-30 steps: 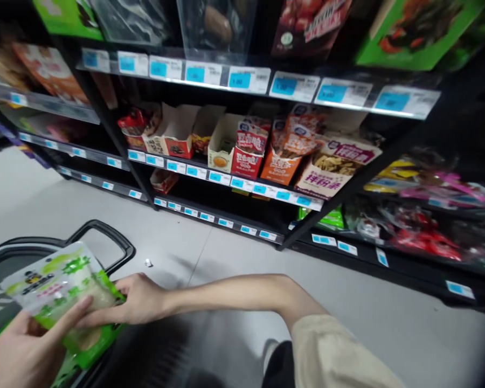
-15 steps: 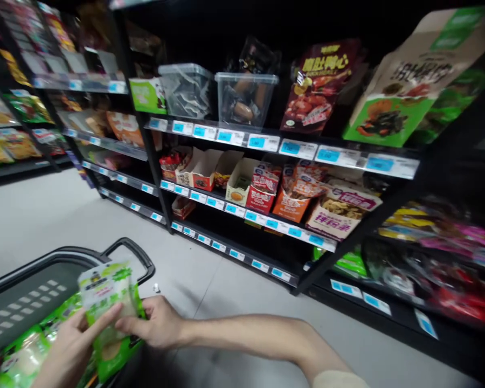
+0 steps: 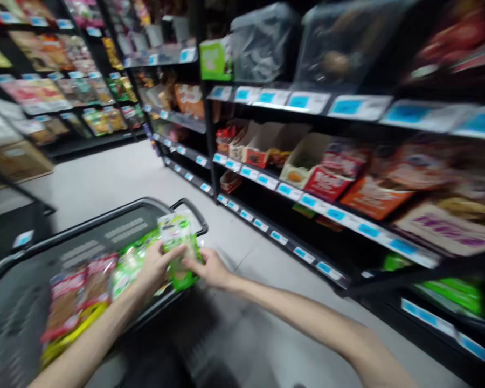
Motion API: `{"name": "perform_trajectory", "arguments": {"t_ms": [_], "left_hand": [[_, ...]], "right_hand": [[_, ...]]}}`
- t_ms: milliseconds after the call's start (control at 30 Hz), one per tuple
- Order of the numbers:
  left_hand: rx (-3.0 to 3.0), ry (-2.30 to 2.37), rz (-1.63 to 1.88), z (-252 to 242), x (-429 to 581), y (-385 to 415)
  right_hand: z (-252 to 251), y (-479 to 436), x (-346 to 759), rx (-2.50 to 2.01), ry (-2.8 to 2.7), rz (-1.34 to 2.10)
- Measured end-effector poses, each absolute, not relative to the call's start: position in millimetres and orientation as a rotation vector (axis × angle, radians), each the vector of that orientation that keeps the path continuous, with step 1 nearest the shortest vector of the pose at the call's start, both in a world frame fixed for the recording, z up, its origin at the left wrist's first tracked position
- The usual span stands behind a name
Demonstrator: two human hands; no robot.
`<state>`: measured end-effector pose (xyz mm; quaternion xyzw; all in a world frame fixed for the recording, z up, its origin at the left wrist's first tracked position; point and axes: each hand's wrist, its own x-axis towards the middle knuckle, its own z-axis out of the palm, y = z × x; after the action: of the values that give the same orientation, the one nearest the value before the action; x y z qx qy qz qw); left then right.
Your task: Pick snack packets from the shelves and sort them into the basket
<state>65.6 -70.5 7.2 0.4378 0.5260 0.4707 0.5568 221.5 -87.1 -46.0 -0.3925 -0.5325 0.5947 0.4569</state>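
Both of my hands hold a green and white snack packet (image 3: 177, 242) upright over the near right corner of a black shopping basket (image 3: 105, 226). My left hand (image 3: 156, 267) grips the packet's left side with its fingers closed. My right hand (image 3: 210, 268) pinches the right side. The basket holds several packets, red ones (image 3: 76, 293) at the left and green ones (image 3: 131, 261) in the middle. The whole picture is smeared by motion.
Black store shelves (image 3: 307, 199) with blue price tags run along the right, stocked with boxed and bagged snacks. More shelves of packets (image 3: 64, 108) stand at the far left. Pale grey floor (image 3: 113, 178) lies between them. A black basket handle (image 3: 194, 213) sticks up behind the packet.
The view has swung left and up, so more of the basket and aisle shows. The packet has turned more upright and my arms reach further out over the basket.
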Motion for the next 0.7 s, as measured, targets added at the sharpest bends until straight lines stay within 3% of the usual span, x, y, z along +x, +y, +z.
{"name": "perform_trajectory", "arguments": {"t_ms": [700], "left_hand": [[1.075,1.082,1.190,-2,62,-67]], "right_hand": [[-42,-87,222,-0.884,-1.251,1.507]]}}
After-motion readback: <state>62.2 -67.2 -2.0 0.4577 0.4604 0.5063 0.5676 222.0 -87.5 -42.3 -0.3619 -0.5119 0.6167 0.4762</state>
